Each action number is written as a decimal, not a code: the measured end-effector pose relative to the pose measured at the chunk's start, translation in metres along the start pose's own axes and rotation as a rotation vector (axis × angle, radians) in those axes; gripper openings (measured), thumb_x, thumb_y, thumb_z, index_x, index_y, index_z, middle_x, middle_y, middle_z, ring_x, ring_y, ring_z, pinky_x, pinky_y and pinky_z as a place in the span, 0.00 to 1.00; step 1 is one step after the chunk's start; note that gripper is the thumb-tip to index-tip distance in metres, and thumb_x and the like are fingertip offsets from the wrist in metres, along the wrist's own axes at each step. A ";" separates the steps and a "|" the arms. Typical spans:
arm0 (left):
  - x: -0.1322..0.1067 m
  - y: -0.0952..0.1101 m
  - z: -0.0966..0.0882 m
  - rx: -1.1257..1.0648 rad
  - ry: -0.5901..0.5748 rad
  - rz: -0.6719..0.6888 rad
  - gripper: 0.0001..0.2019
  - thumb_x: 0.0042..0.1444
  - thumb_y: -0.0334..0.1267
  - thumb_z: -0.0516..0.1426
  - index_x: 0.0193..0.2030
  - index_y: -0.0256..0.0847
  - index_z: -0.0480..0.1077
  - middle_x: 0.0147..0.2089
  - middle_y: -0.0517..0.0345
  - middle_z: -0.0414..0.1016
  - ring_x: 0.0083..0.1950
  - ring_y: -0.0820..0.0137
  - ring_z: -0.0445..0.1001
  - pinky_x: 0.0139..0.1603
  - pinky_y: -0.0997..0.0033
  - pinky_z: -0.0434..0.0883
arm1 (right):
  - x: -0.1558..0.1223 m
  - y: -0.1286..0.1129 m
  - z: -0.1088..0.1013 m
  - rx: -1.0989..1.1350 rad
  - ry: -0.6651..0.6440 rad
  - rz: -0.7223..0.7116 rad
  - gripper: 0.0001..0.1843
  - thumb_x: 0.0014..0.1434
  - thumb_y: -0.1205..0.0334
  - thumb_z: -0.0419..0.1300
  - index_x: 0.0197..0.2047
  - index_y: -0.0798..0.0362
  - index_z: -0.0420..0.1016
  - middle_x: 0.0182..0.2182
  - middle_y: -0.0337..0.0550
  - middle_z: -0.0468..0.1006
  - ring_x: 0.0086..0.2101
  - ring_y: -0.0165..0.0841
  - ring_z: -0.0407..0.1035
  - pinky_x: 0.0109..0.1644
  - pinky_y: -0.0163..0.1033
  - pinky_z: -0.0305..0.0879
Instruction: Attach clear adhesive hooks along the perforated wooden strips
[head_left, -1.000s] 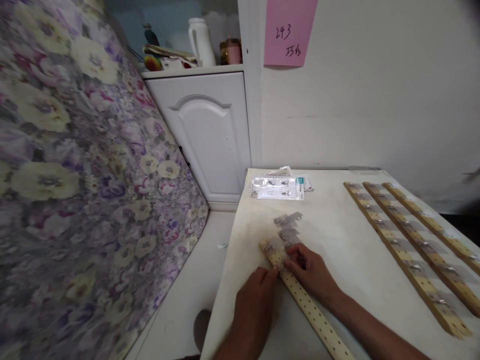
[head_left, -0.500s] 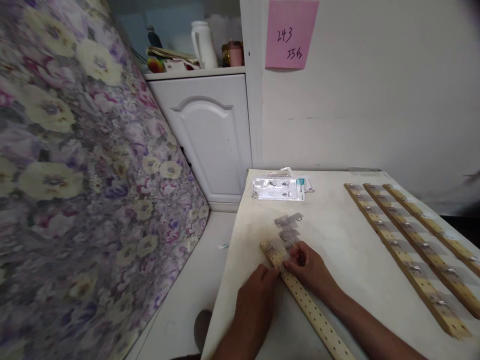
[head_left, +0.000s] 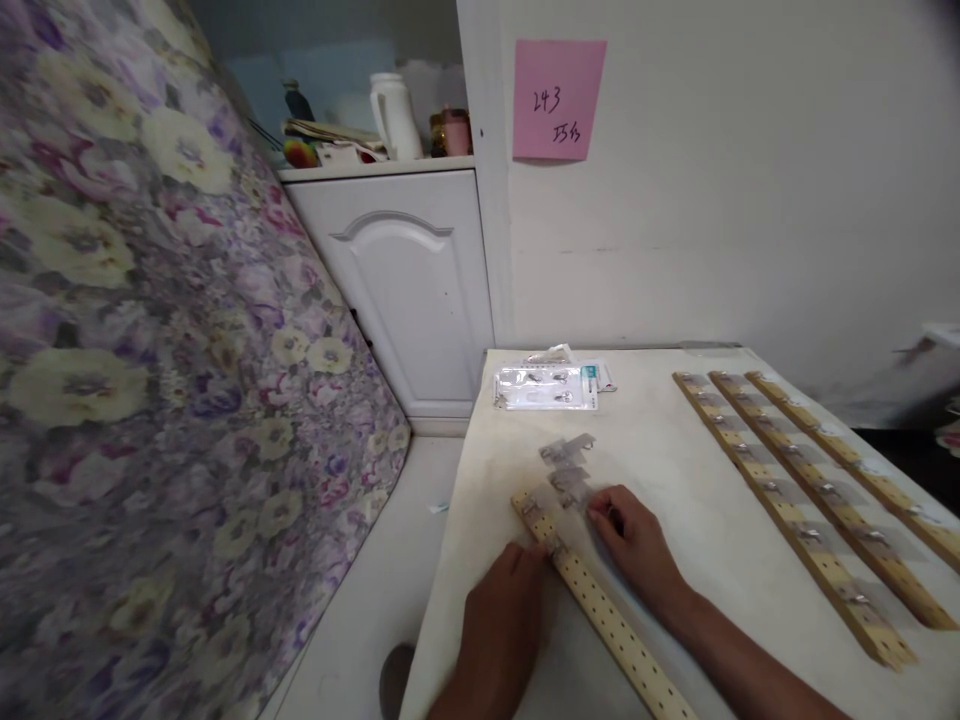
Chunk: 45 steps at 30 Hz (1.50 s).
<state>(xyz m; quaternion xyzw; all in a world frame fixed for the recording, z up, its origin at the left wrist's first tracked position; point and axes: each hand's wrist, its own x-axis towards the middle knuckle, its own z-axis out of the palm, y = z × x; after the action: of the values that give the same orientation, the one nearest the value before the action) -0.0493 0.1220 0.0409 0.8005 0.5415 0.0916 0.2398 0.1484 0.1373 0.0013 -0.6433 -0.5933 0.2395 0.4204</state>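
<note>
A narrow perforated wooden strip lies slantwise on the table. My left hand has its fingers curled against the strip's left edge, beside a clear plate with a small metal hook on the strip. Nearer the far end sits another clear hook plate. My right hand is just right of the strip, apart from it, with thumb and fingers drawn together; I cannot make out whether anything is between them. Close to those fingertips lie several loose clear hook plates, overlapping on the table.
At the right lie three wooden strips carrying clear hook plates. Hook packaging rests at the table's back left. Beyond are a white cabinet, a pink paper on the wall and a floral curtain at the left.
My right hand has drawn off the strip to the right, exposing the hook plate there. My left hand stays at the strip's edge. The view has shifted slightly.
</note>
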 end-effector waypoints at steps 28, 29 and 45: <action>-0.008 -0.010 0.001 -0.091 0.132 0.065 0.13 0.63 0.33 0.44 0.45 0.44 0.68 0.43 0.56 0.73 0.43 0.67 0.73 0.43 0.68 0.68 | 0.025 0.024 -0.014 0.346 0.017 0.274 0.08 0.49 0.58 0.57 0.29 0.51 0.63 0.15 0.28 0.63 0.15 0.27 0.59 0.20 0.33 0.55; -0.009 -0.011 0.001 -0.088 0.130 0.077 0.13 0.63 0.33 0.44 0.45 0.44 0.68 0.42 0.56 0.73 0.43 0.67 0.73 0.43 0.68 0.68 | 0.021 0.023 -0.016 0.432 0.016 0.273 0.09 0.49 0.57 0.59 0.33 0.51 0.64 0.16 0.28 0.64 0.15 0.26 0.59 0.20 0.32 0.56; -0.037 -0.010 0.031 0.046 0.044 0.338 0.11 0.62 0.34 0.47 0.47 0.45 0.66 0.36 0.57 0.70 0.36 0.67 0.69 0.35 0.69 0.65 | -0.044 0.012 -0.027 0.676 -0.398 0.298 0.13 0.52 0.62 0.61 0.41 0.52 0.67 0.22 0.28 0.66 0.14 0.20 0.59 0.15 0.27 0.55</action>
<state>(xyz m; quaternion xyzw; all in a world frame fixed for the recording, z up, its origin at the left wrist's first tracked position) -0.0594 0.0826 0.0140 0.8832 0.4065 0.1354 0.1907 0.1692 0.0885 -0.0029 -0.4893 -0.4516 0.5983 0.4458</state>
